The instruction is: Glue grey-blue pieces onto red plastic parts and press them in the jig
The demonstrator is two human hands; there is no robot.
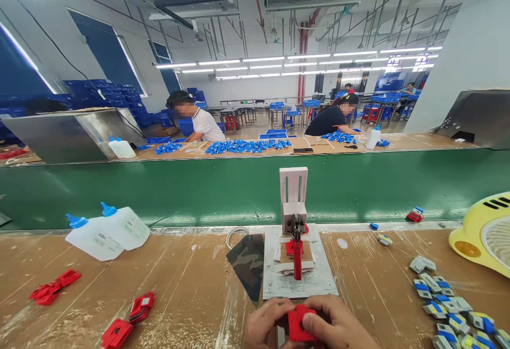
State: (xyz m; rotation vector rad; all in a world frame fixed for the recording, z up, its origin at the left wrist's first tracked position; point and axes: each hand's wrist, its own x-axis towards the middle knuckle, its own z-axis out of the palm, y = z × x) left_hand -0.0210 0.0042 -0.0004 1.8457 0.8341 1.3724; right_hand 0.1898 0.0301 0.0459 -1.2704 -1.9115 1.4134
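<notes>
Between both hands I hold a red plastic part [298, 323] at the bottom middle. My left hand [265, 321] grips its left side with curled fingers. My right hand [332, 321] holds the other side, its thumb pressed on the front face. Just beyond the hands stands a toggle clamp press [294, 216] with a red handle [297, 261], fixed on a pale base plate [274, 280]. Another red piece [289, 247] sits under the clamp. To the left on the bench lie more red parts [116, 333] and a small heap of red pieces [51, 288].
Two white bottles [101, 237] with blue caps lie at left. A tape roll [236, 236] and camouflage-patterned sheet [249, 264] rest beside the press. Several grey, blue and yellow parts [446, 301] and a yellow fan [482, 235] are at right. Two people work beyond the green belt [207, 187].
</notes>
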